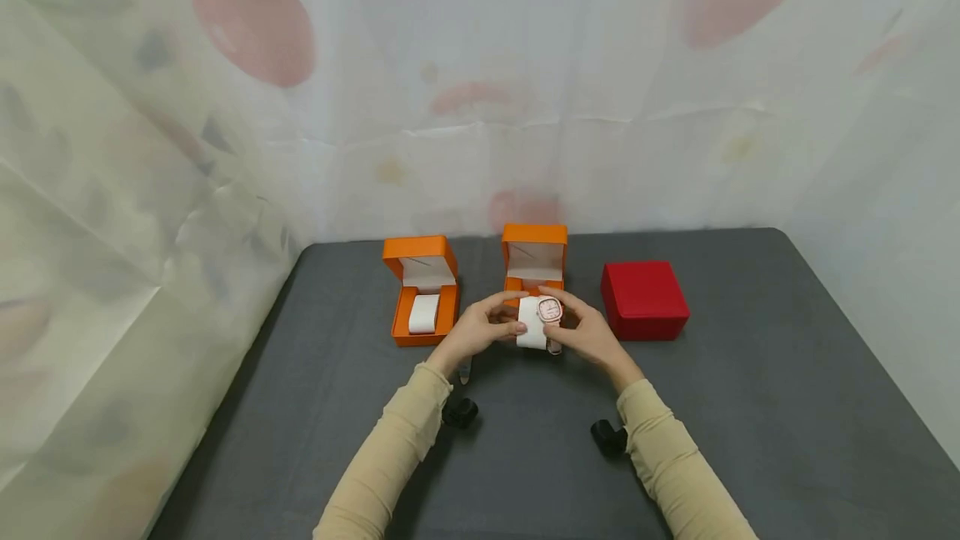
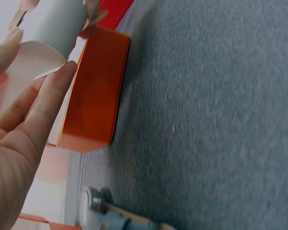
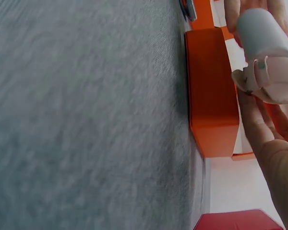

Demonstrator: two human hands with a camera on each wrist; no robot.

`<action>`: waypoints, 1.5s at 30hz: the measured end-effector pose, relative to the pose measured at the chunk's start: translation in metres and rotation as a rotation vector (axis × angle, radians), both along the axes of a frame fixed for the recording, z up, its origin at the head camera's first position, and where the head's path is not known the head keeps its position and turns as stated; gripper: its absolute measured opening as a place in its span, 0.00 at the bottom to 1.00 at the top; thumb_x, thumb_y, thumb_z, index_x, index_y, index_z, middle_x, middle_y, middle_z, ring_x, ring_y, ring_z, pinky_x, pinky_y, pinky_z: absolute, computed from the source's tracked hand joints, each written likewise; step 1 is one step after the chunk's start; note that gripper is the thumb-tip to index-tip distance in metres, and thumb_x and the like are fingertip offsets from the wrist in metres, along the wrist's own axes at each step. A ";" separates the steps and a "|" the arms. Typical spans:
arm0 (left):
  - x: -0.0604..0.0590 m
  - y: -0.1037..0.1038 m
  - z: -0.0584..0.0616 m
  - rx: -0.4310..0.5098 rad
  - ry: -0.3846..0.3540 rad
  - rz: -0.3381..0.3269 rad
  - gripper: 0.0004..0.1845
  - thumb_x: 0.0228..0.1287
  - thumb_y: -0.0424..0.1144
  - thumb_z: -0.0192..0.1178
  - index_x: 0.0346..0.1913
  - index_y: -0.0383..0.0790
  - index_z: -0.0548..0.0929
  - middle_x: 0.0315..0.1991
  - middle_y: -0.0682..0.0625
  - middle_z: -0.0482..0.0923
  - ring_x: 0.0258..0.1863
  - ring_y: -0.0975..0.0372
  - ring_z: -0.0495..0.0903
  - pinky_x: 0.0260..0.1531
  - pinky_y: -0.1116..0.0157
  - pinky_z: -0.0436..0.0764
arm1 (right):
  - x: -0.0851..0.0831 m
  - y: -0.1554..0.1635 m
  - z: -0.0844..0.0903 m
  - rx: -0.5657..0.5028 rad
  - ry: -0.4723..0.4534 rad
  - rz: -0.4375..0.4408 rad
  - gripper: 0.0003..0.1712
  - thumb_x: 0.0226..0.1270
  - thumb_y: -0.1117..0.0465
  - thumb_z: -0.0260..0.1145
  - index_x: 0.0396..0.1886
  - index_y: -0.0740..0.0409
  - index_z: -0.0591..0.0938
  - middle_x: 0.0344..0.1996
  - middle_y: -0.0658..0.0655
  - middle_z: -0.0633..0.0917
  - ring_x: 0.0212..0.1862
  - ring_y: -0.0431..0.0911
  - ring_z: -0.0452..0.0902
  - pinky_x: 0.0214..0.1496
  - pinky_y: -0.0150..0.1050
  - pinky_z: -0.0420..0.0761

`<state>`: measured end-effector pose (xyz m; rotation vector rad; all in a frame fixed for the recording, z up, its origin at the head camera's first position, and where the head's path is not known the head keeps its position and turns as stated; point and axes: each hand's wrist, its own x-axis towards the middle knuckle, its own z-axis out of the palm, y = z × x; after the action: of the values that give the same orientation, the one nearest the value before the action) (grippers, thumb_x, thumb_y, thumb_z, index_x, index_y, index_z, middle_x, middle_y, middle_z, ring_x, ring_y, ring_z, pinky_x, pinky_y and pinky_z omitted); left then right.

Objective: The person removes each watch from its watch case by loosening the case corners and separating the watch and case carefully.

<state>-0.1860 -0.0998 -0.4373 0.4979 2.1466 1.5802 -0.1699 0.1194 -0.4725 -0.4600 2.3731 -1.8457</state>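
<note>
Both hands hold a white watch cushion just above the grey table, in front of the middle orange box, which stands open. A pink watch sits on the cushion. My left hand grips the cushion's left side, fingers curled on the cushion and the pale pink strap. My right hand pinches the watch from the right. In the right wrist view its fingers wrap the cushion and the strap above the orange box.
A second open orange box with a white cushion inside stands at the left. A shut red box stands at the right. The grey table is walled by pale printed cloth at the back and sides.
</note>
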 end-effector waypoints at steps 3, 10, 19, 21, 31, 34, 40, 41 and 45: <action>-0.001 -0.004 0.000 0.010 -0.001 0.024 0.31 0.61 0.37 0.61 0.68 0.47 0.66 0.53 0.39 0.75 0.50 0.55 0.78 0.46 0.62 0.81 | -0.001 0.003 -0.001 -0.060 -0.033 -0.004 0.35 0.59 0.60 0.67 0.67 0.53 0.67 0.58 0.61 0.73 0.50 0.53 0.76 0.43 0.31 0.80; -0.002 -0.005 -0.004 0.057 -0.009 0.047 0.33 0.61 0.37 0.61 0.69 0.46 0.63 0.55 0.38 0.73 0.49 0.55 0.79 0.49 0.59 0.80 | -0.002 0.005 -0.004 -0.075 -0.031 -0.089 0.30 0.61 0.58 0.66 0.63 0.51 0.71 0.53 0.63 0.76 0.35 0.44 0.78 0.33 0.30 0.78; 0.000 -0.001 -0.004 0.040 0.011 0.058 0.32 0.61 0.38 0.61 0.68 0.50 0.65 0.53 0.38 0.75 0.48 0.57 0.79 0.47 0.61 0.81 | 0.005 0.003 0.007 -0.008 -0.011 -0.197 0.27 0.62 0.58 0.65 0.62 0.53 0.73 0.41 0.63 0.81 0.26 0.44 0.75 0.31 0.36 0.80; -0.001 0.000 -0.003 0.011 0.042 0.063 0.31 0.62 0.40 0.61 0.68 0.52 0.65 0.54 0.40 0.75 0.51 0.56 0.78 0.48 0.62 0.80 | 0.009 0.003 0.015 0.002 0.050 -0.203 0.27 0.63 0.62 0.64 0.62 0.57 0.72 0.36 0.65 0.82 0.25 0.46 0.73 0.28 0.33 0.77; -0.015 0.006 -0.030 -0.083 0.252 0.195 0.32 0.61 0.50 0.60 0.69 0.56 0.64 0.58 0.46 0.75 0.55 0.55 0.76 0.48 0.57 0.79 | 0.003 0.010 -0.002 0.121 0.100 -0.282 0.21 0.62 0.53 0.65 0.56 0.45 0.75 0.31 0.58 0.85 0.28 0.42 0.71 0.27 0.31 0.72; -0.015 0.009 -0.030 -0.091 0.280 0.224 0.32 0.61 0.49 0.60 0.68 0.56 0.64 0.58 0.45 0.75 0.54 0.54 0.76 0.48 0.56 0.79 | 0.004 0.010 -0.002 0.142 0.088 -0.297 0.22 0.63 0.52 0.65 0.57 0.44 0.74 0.33 0.57 0.85 0.29 0.43 0.71 0.28 0.31 0.72; -0.016 0.014 -0.029 -0.103 0.285 0.249 0.30 0.64 0.46 0.58 0.69 0.57 0.64 0.58 0.45 0.75 0.53 0.53 0.77 0.48 0.56 0.78 | 0.006 0.012 0.000 0.159 0.050 -0.314 0.23 0.63 0.55 0.64 0.59 0.46 0.74 0.36 0.57 0.85 0.33 0.45 0.74 0.32 0.31 0.75; -0.017 0.016 -0.029 -0.109 0.282 0.251 0.30 0.64 0.46 0.58 0.69 0.58 0.64 0.59 0.45 0.75 0.52 0.54 0.77 0.48 0.57 0.78 | 0.006 0.012 0.000 0.159 0.049 -0.314 0.23 0.64 0.56 0.63 0.59 0.47 0.74 0.37 0.58 0.85 0.33 0.45 0.74 0.32 0.31 0.75; -0.019 0.020 -0.030 -0.130 0.273 0.250 0.29 0.66 0.45 0.57 0.69 0.59 0.63 0.59 0.45 0.74 0.47 0.56 0.79 0.39 0.63 0.78 | 0.006 0.012 -0.001 0.162 0.050 -0.310 0.24 0.64 0.60 0.62 0.61 0.50 0.73 0.40 0.60 0.85 0.35 0.46 0.76 0.34 0.29 0.76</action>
<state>-0.2047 -0.0798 -0.4669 0.4377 2.5863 1.5595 -0.1638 0.1317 -0.4735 -0.1292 2.7311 -1.7468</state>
